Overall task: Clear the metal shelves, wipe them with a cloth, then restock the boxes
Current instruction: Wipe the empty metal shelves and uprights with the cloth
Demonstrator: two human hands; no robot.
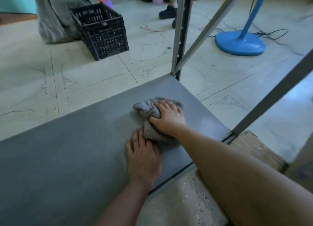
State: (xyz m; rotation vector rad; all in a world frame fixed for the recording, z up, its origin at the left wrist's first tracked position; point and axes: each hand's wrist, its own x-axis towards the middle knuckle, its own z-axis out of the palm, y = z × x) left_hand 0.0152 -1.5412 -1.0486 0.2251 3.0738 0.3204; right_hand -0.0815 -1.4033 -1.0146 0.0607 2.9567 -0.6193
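Resting flat on the grey metal shelf, the left hand has straight fingers and holds nothing; its fingertips just touch the near edge of the grey cloth. The right hand lies over the bunched cloth, fingers draped across it and thumb hooked into its side, pressing it to the shelf toward the right end. Bunched like this, the cloth probably wipes only a narrow strip, so dust could be left in streaks. A hard push outward could carry the wad off the far edge or drive knuckles into the upright post. No boxes show on this shelf, and any other shelves are out of view. Below its right corner a brown package is half hidden. Farther off, a black crate sits tilted on the floor; its contents cannot be made out.
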